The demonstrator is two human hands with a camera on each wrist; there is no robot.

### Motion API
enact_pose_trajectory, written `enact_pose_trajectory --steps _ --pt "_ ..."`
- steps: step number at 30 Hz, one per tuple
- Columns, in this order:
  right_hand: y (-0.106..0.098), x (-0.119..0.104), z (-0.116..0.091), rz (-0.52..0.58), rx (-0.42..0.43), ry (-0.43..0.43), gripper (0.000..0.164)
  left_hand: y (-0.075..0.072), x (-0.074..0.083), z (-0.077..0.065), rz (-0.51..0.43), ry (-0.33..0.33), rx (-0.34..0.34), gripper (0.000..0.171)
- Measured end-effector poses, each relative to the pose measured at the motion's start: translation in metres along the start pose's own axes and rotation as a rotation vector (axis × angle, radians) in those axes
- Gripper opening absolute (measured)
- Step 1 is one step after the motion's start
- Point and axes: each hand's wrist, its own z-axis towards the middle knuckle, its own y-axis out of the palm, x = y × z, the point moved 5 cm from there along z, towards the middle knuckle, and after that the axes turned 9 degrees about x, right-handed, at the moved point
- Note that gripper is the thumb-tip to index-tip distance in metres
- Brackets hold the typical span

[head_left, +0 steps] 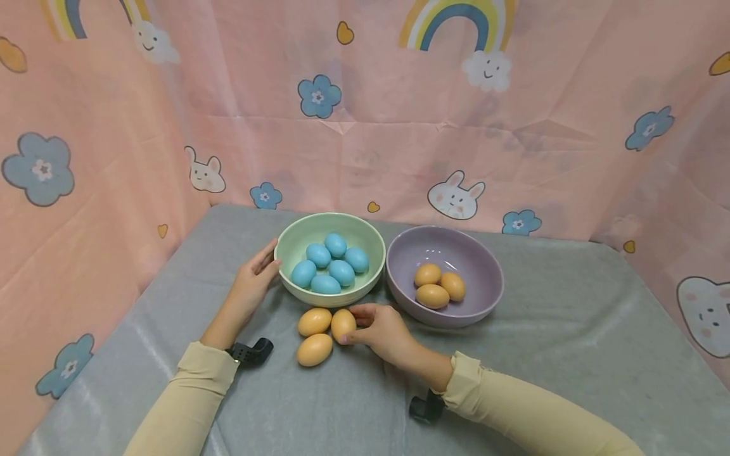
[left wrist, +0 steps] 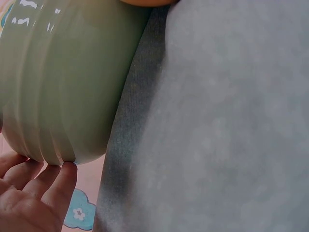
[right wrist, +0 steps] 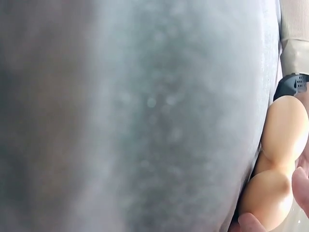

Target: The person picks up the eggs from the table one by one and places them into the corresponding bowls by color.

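My left hand (head_left: 255,282) rests against the left side of the pale green bowl (head_left: 285,284); in the left wrist view its fingertips (left wrist: 67,169) touch the bowl's ridged outer wall. That bowl holds several blue eggs (head_left: 341,272). Just in front of it, my right hand (head_left: 388,332) pinches an orange-yellow egg (head_left: 343,326) between thumb and fingers, low by the table. Two similar eggs, one behind (head_left: 314,322) and one nearer (head_left: 314,350), lie on the cloth to its left. In the right wrist view, thumb and a fingertip flank the pinched egg (right wrist: 268,198).
A purple bowl (head_left: 485,297) stands right of the green one, with three orange-yellow eggs (head_left: 432,296) inside. Grey cloth (head_left: 570,335) covers the table. A pink printed curtain (head_left: 376,152) encloses the back and sides. Dark straps with small devices (head_left: 251,352) sit at both wrists.
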Motion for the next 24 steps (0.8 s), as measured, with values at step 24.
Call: enact_pose_trajectory --steps 24 --pt "-0.042 -0.008 -0.014 -0.044 0.063 0.009 0.051 0.000 0.001 -0.001 -0.003 0.008 -0.012 0.057"
